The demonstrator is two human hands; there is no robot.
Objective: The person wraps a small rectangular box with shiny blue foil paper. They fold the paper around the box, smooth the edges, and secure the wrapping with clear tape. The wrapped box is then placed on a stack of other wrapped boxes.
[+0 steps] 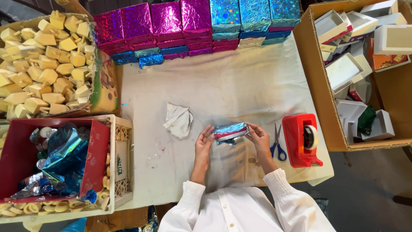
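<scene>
A small box [231, 131] partly wrapped in shiny blue foil, with a red side showing, rests low over the white cloth-covered table [231, 90]. My left hand [203, 143] grips its left end and my right hand [259, 136] grips its right end. White sleeves cover both forearms. A crumpled white cloth [178, 120] lies just left of my left hand.
Blue-handled scissors [277, 144] and a red tape dispenser [301, 140] sit right of my right hand. Wrapped magenta boxes [150, 25] and blue boxes [253, 17] are stacked at the back. A cardboard box of white cartons [356, 73] stands right. Left: yellow wooden pieces [47, 60], red bin of foil [56, 159].
</scene>
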